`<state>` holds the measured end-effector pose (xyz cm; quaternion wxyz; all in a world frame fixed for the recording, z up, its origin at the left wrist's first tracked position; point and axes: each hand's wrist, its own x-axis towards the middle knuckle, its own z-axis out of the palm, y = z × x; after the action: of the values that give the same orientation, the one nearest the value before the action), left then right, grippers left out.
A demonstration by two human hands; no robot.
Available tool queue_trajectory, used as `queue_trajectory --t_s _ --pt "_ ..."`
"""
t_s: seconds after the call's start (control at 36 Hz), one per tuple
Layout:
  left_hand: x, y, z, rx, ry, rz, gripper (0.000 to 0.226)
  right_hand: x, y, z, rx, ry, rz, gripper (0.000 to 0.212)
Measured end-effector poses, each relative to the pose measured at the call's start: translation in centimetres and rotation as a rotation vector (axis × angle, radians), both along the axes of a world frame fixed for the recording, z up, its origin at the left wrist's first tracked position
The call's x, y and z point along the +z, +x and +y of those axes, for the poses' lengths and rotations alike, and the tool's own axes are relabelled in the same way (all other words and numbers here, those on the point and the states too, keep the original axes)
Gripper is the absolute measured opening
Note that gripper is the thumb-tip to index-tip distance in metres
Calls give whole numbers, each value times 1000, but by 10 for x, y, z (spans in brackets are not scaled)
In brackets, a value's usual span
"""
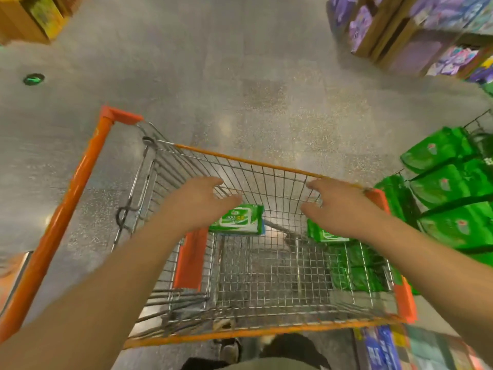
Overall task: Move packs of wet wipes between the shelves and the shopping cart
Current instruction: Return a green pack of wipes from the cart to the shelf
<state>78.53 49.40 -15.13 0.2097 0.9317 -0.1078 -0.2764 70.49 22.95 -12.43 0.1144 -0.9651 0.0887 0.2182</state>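
Below left hand (198, 202), wipes pack (238, 219) in cart (240, 158), ungripped.

I see a wire shopping cart (266, 166) with orange trim. Inside lie two green-and-white wet wipes packs: one pack (238, 219) flat at the basket's nine o'clock side, label up; a second pack (324, 234) at three o'clock. More green packs (450, 182) stack on the shelf at three o'clock of the cart.

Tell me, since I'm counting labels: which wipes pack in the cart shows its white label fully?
The pack beside the left hand; the other pack is partly hidden under the right hand.
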Motion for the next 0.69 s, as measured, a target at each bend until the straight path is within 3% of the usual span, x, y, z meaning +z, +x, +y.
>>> queue_trajectory --t_s 0.11,0.44,0.56,0.69 --pt "-38 17 -3 52 -4 102 92 -33 21 -8 11 39 21 65" --pt "-178 43 -23 234 45 203 61 -191 57 -14 31 244 107 46" --pt "-229 52 -33 314 41 201 46 -247 62 -17 -1 329 159 49" --pt "-294 62 -40 463 -9 210 53 -308 74 -18 -46 394 197 49"
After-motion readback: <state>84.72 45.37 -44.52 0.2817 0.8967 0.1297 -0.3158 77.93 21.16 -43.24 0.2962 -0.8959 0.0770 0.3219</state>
